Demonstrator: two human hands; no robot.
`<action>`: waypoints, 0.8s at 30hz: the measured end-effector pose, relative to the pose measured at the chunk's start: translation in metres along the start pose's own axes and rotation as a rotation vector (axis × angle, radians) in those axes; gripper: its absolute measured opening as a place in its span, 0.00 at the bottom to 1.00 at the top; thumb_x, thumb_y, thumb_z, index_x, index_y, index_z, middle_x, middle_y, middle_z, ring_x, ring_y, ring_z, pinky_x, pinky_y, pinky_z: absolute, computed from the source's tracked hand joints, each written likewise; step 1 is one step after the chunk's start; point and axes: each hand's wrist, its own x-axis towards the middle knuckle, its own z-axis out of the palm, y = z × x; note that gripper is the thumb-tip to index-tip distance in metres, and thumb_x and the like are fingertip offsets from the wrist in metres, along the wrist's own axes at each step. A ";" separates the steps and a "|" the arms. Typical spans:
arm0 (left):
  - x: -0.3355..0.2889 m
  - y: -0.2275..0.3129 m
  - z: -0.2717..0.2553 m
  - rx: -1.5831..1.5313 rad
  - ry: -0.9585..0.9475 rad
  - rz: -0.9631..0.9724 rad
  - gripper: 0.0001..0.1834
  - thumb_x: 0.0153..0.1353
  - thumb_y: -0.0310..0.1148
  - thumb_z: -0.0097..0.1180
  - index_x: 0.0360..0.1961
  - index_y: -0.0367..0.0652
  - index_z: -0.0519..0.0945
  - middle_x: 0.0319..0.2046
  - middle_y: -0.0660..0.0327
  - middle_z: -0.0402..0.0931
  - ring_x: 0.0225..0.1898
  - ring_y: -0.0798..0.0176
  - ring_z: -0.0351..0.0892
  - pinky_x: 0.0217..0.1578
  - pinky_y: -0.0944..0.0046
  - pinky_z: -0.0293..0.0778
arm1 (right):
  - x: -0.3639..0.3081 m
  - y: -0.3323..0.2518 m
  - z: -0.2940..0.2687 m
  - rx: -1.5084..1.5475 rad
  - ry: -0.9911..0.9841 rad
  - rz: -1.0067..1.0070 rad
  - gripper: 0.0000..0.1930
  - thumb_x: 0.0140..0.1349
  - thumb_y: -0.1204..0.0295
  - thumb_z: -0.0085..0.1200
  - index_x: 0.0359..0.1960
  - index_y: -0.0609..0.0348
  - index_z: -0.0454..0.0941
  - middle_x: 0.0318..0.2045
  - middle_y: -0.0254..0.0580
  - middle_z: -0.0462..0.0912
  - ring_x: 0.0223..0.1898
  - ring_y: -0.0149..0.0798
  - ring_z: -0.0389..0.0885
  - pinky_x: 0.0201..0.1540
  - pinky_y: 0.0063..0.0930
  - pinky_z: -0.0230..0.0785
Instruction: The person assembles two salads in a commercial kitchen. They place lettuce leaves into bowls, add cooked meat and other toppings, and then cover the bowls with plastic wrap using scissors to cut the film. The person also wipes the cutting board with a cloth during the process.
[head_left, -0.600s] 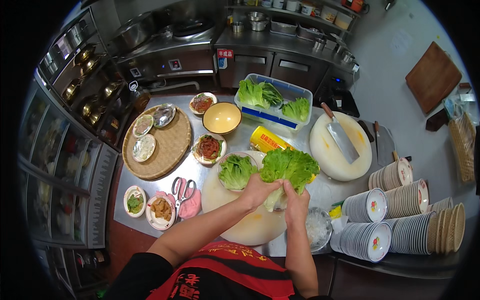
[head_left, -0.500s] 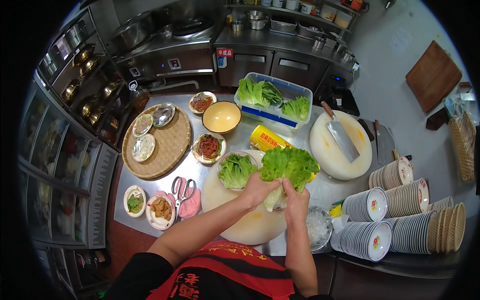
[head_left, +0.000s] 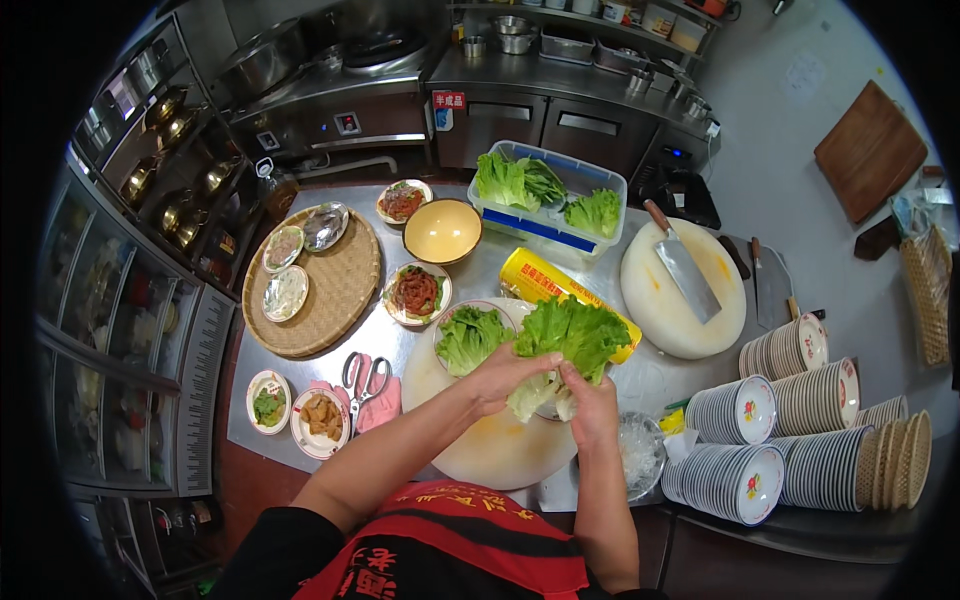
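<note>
Both of my hands hold green leaf lettuce [head_left: 575,332] above the near round white cutting board [head_left: 500,460]. My left hand [head_left: 508,378] pinches it from the left, and my right hand [head_left: 592,408] grips its pale base with the thumb up. Leafy green ends fan out away from me, while pale stem parts hang toward me between the hands. Just left of it, more lettuce [head_left: 470,342] fills a plate on the board. Another dish, mostly hidden, lies under my hands. Beyond the held leaves is a yellow roll box [head_left: 545,275].
A clear bin [head_left: 545,235] of lettuce stands at the back beside a yellow bowl [head_left: 442,232]. A cleaver [head_left: 688,280] lies on the far right board. Stacked plates [head_left: 722,482] crowd the right edge. Scissors [head_left: 366,380], food plates and a woven tray [head_left: 345,305] sit left.
The lettuce has turned in my hands, and its pale stem parts now spread wider below my left fingers. My hands stay in nearly the same place.
</note>
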 end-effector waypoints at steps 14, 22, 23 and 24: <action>0.015 -0.015 -0.006 0.036 0.059 0.090 0.13 0.58 0.26 0.57 0.45 0.35 0.77 0.37 0.60 0.79 0.37 0.67 0.77 0.38 0.67 0.74 | -0.001 -0.005 0.020 0.029 0.111 -0.096 0.14 0.61 0.78 0.53 0.49 0.62 0.72 0.39 0.37 0.79 0.34 0.30 0.76 0.39 0.25 0.71; 0.010 -0.014 -0.005 -0.103 0.080 -0.021 0.13 0.57 0.23 0.58 0.44 0.35 0.74 0.35 0.61 0.76 0.35 0.67 0.76 0.32 0.67 0.75 | 0.006 0.004 0.003 0.369 0.072 0.026 0.11 0.63 0.70 0.54 0.44 0.60 0.73 0.35 0.39 0.78 0.33 0.34 0.78 0.37 0.28 0.74; 0.009 -0.015 -0.004 -0.052 0.072 -0.012 0.15 0.56 0.23 0.59 0.45 0.36 0.73 0.36 0.61 0.76 0.35 0.67 0.76 0.33 0.68 0.75 | 0.006 0.003 0.003 0.353 0.078 0.010 0.11 0.63 0.68 0.55 0.43 0.60 0.74 0.34 0.39 0.79 0.34 0.34 0.78 0.38 0.28 0.74; 0.008 -0.015 -0.003 -0.001 0.066 -0.001 0.17 0.55 0.23 0.60 0.46 0.37 0.72 0.36 0.61 0.75 0.36 0.67 0.75 0.34 0.68 0.75 | 0.005 0.003 0.007 0.342 0.101 -0.013 0.11 0.63 0.69 0.55 0.45 0.61 0.74 0.36 0.39 0.79 0.35 0.35 0.79 0.39 0.28 0.74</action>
